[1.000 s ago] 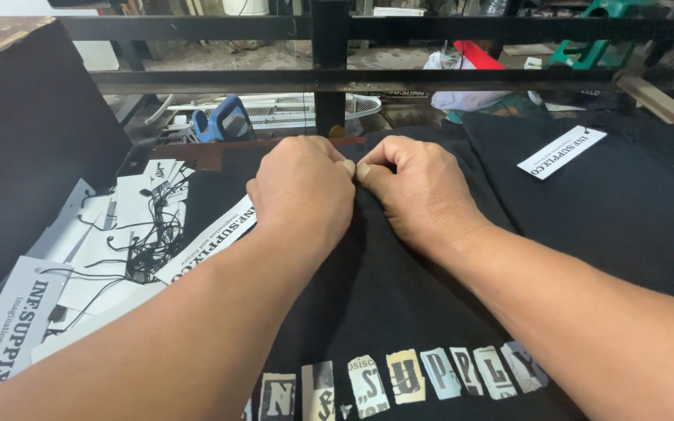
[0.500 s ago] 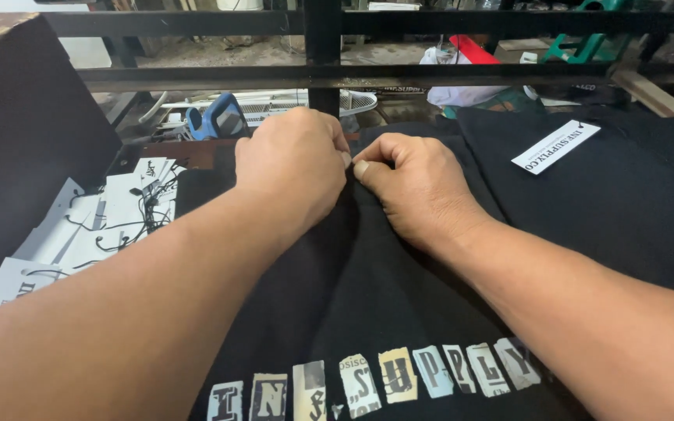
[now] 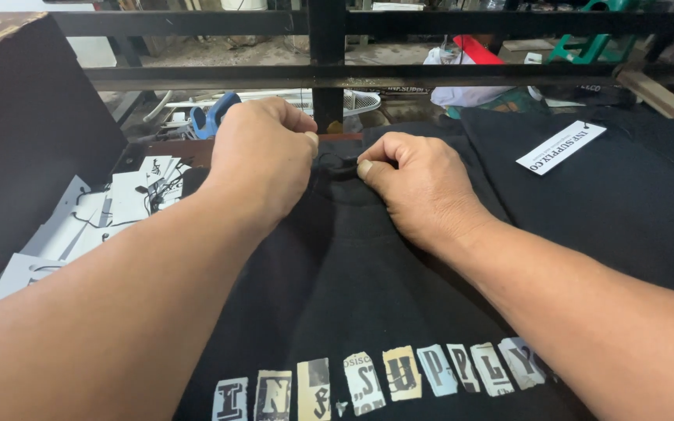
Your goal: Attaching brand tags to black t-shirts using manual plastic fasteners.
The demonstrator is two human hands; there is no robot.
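Observation:
A black T-shirt [image 3: 352, 281] with a row of cut-out printed letters across its front lies flat before me. My left hand [image 3: 263, 156] and my right hand [image 3: 415, 183] rest together at its collar [image 3: 337, 165]. Both hands pinch the collar fabric, thumbs nearly touching. What sits between the fingertips is hidden by the fingers.
White paper hang tags with black strings [image 3: 95, 222] lie in a pile at the left. A second black garment [image 3: 633, 203] with a white tag [image 3: 559, 146] lies at the right. A black metal rail [image 3: 329, 74] crosses the far edge. A blue tool [image 3: 212, 117] sits behind it.
The view has shifted slightly and both hands stay at the collar. My left hand has lifted a little, with its fingers curled tighter over the collar.

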